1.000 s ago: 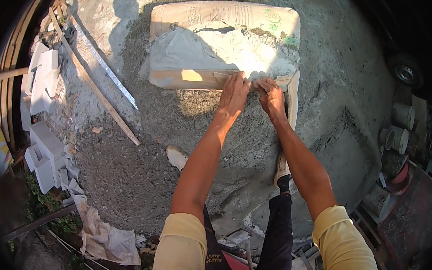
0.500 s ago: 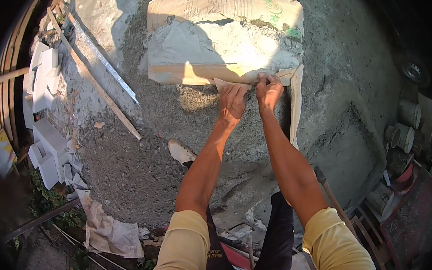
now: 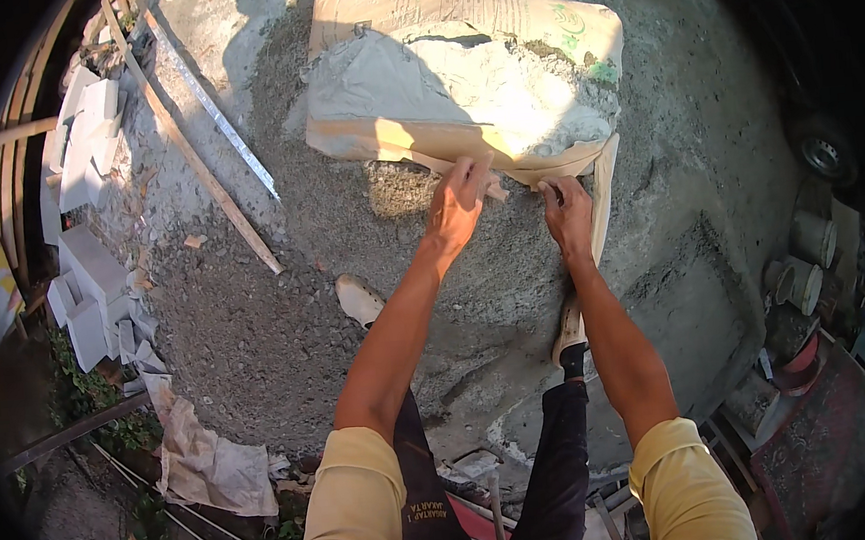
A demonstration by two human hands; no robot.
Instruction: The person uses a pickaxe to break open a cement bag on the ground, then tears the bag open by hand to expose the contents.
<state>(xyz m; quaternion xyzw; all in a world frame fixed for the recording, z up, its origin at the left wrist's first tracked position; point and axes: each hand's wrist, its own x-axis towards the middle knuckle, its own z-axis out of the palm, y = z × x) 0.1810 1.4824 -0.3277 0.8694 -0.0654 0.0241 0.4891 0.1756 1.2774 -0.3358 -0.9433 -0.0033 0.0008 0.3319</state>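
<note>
A brown paper sack [image 3: 454,10], torn open along its upper face, lies on the ground in front of me. Pale grey powder [image 3: 485,86], probably cement, shows through the opening. At the sack's near edge my left hand [image 3: 456,206] is closed on a torn paper strip, and a ragged end sticks out beside the fingers. My right hand [image 3: 569,212] pinches the paper edge near the sack's right corner. A long loose paper strip [image 3: 604,183] hangs from that corner, partly behind my right wrist.
On the left lie a wooden batten [image 3: 189,152], a metal strip [image 3: 208,100] and white blocks [image 3: 97,283]. My shoes [image 3: 359,300] stand on rough grey ground. Wet-looking mortar [image 3: 692,322] spreads at the right, near several buckets [image 3: 803,284] and a wheel [image 3: 826,155].
My hands have moved apart, the right one further right and toward me. Between them the paper edge has torn and pulled down. My right shoe has come into view.
</note>
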